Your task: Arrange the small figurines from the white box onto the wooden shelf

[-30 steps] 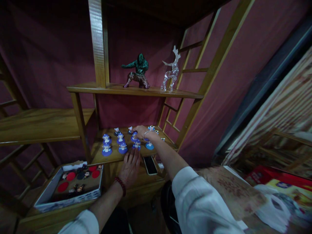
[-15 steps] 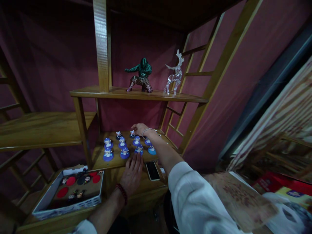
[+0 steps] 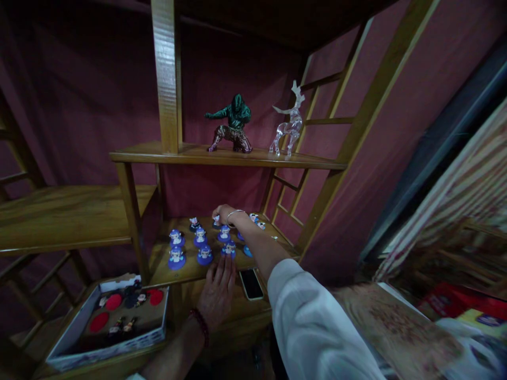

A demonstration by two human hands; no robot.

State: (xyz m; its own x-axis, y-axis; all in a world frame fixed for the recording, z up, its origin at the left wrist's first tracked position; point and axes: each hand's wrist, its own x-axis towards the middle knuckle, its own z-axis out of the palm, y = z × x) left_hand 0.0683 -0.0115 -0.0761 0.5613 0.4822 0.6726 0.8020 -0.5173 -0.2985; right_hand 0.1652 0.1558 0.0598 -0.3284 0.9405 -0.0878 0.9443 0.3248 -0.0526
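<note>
My right hand (image 3: 224, 213), with a silver bangle at its wrist, reaches to the back of the lower shelf. Its fingers are closed on a small white-and-dark figurine (image 3: 216, 221), which still stands on the board. Left of that is a similar figurine (image 3: 194, 224). In front, several purple-capped figurines (image 3: 200, 237) on round purple bases stand in two rows. My left hand (image 3: 217, 287), wearing a dark red bead bracelet, lies with fingers stretched out at the shelf's front edge. Its fingertips are right by a front-row purple figurine (image 3: 228, 248). My right forearm partly hides figurines on the right.
A phone (image 3: 251, 284) lies below the shelf edge. At lower left, an open box (image 3: 154, 335) holds red discs and small figures. Above, a green-and-bronze crouching statue (image 3: 233, 124) and a clear deer (image 3: 289, 124) stand on the upper shelf (image 3: 261, 157). A striped curtain (image 3: 447, 195) hangs right.
My right hand has shifted slightly left, and its fingers have come onto the back-row figurine. More figurines show to the right of the wrist. My left hand stays at the shelf edge.
</note>
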